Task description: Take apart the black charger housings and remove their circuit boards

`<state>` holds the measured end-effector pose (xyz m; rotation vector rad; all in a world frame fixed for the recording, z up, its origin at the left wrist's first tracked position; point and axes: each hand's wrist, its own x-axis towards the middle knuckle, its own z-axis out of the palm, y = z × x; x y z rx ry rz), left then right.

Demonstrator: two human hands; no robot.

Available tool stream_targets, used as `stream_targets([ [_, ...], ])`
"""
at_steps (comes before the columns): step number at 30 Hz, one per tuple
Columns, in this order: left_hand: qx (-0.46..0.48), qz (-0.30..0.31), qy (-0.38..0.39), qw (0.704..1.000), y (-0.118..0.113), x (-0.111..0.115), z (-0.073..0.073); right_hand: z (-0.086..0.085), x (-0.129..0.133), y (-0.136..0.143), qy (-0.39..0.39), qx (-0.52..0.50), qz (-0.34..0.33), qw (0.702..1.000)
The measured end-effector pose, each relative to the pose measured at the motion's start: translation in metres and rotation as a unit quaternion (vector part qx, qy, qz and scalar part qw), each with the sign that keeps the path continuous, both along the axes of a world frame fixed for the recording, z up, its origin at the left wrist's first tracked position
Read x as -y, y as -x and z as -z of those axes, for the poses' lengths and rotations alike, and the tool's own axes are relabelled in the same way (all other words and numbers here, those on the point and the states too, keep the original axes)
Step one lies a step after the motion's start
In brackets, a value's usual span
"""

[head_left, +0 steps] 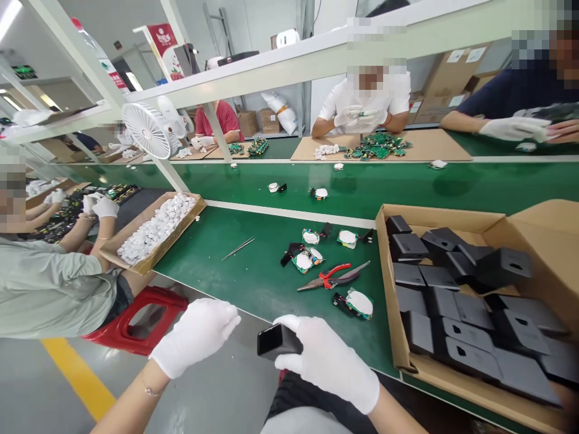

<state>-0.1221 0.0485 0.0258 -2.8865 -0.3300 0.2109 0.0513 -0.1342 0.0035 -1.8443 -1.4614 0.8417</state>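
The R hand (328, 361) was gripping a black case (277, 341), w/ fingers on one side and one more finger, prob. the thumb, on the other. The case was up in the air, just off the near edge of the green surface (217, 280), w/ its dark end turned to the L hand (194, 334). I couldn't tell if that end was hollow.

The L hand was up too, a bit apart from the case. Its fingers were bent and close to each other, but I couldn't tell if they were fully shut or had some tiny thing in them.

To hold it well, the R hand needed a snug grip, not a hard squeeze, b/c gloves on smooth plastic could slip. Keeping the pads on the sides, away from the dark end, seemed best, so the L hand could reach it w/o a bump. Holding it over the surface seemed safer, b/c a drop there would be short.

The closest board w/ a white pad (359, 303) was on the surface past the R hand. Red-handled pliers (329, 279) lay behind it, tweezers (238, 248) farther L. A cardboard box (386, 271) of black cases sat on the R.
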Motion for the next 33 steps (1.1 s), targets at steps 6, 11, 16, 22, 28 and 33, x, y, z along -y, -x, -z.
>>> stream_targets([
  [6,0.014,-0.068,0.065,0.995,0.016,-0.001,-0.005,-0.005,-0.002,-0.001,-0.021,-0.207,0.002,0.978],
  [11,0.122,-0.065,0.305,0.942,0.006,0.014,-0.018,-0.003,-0.003,0.002,-0.026,-0.187,0.021,0.982],
  [16,0.077,-0.047,0.32,0.943,-0.01,0.025,-0.036,-0.007,0.001,0.004,-0.014,-0.162,0.032,0.986],
  [22,-0.012,-0.019,0.182,0.983,-0.026,0.034,-0.05,-0.014,0.003,0.009,0.006,-0.122,0.02,0.992],
  [28,-0.096,0.031,0.093,0.991,-0.029,0.039,-0.046,-0.016,0.009,0.009,0.008,-0.11,0.016,0.994],
  [33,-0.112,0.048,0.071,0.99,-0.031,0.038,-0.043,-0.014,0.014,0.01,0.025,-0.117,0.031,0.992],
])
